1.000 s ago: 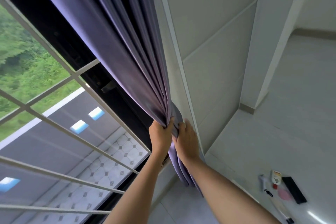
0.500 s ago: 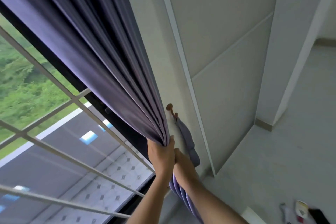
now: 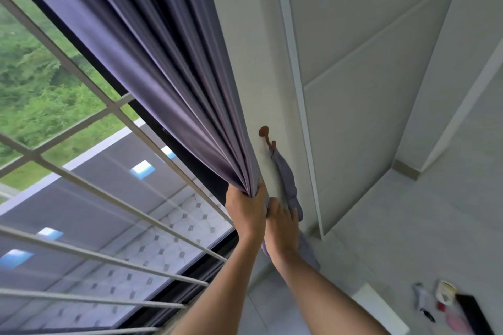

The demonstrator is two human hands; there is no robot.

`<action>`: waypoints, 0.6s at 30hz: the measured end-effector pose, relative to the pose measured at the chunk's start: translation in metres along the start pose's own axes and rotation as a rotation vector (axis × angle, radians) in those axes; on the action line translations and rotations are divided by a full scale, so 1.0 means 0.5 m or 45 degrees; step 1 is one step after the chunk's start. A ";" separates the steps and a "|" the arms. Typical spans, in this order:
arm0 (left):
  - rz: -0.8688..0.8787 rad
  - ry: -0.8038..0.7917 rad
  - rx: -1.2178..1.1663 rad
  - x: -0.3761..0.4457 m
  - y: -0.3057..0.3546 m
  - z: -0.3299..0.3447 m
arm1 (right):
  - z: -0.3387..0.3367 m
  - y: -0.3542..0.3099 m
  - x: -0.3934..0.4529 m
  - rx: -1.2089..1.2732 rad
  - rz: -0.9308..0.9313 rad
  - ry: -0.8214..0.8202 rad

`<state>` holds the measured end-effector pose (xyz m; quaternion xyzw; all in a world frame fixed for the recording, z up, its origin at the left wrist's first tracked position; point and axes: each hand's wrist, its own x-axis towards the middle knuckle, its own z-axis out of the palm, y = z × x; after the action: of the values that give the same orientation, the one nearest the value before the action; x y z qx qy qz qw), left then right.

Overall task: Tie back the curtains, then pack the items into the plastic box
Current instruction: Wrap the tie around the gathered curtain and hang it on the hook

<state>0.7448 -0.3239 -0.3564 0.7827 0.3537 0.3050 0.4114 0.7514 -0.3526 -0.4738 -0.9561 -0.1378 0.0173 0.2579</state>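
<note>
Left hand (image 3: 246, 211) is clamped on the gathered folds of the purple curtain (image 3: 168, 84), which fans up toward 11 o'clock across the window bars (image 3: 81, 179). Right hand (image 3: 281, 221), touching it at 3 o'clock, closes on the curtain's lower bunch beside the tieback (image 3: 288, 185), which hangs from a brown wall hook (image 3: 264, 132). Small items (image 3: 446, 304) lie on the floor at 4 o'clock, well apart.
</note>
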 end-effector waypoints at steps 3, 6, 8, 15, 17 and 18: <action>0.069 -0.012 0.127 0.006 -0.007 -0.001 | -0.004 0.012 0.002 -0.013 -0.088 0.123; 0.125 -0.035 0.178 0.003 -0.008 0.000 | -0.006 0.019 -0.002 -0.072 -0.158 0.181; 0.154 -0.071 0.220 -0.001 -0.011 0.001 | -0.003 0.022 -0.001 -0.068 -0.159 0.190; 0.155 -0.088 0.246 -0.007 -0.023 0.000 | 0.001 0.035 0.001 0.002 -0.255 0.103; 0.179 -0.086 0.287 0.007 -0.025 -0.004 | 0.001 0.045 0.003 0.136 -0.322 -0.046; 0.188 -0.084 0.295 0.016 -0.027 -0.004 | -0.010 0.051 0.004 0.318 -0.320 -0.132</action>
<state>0.7434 -0.3110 -0.3655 0.8586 0.3140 0.2656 0.3061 0.7603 -0.3756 -0.4820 -0.8897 -0.2659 0.0514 0.3674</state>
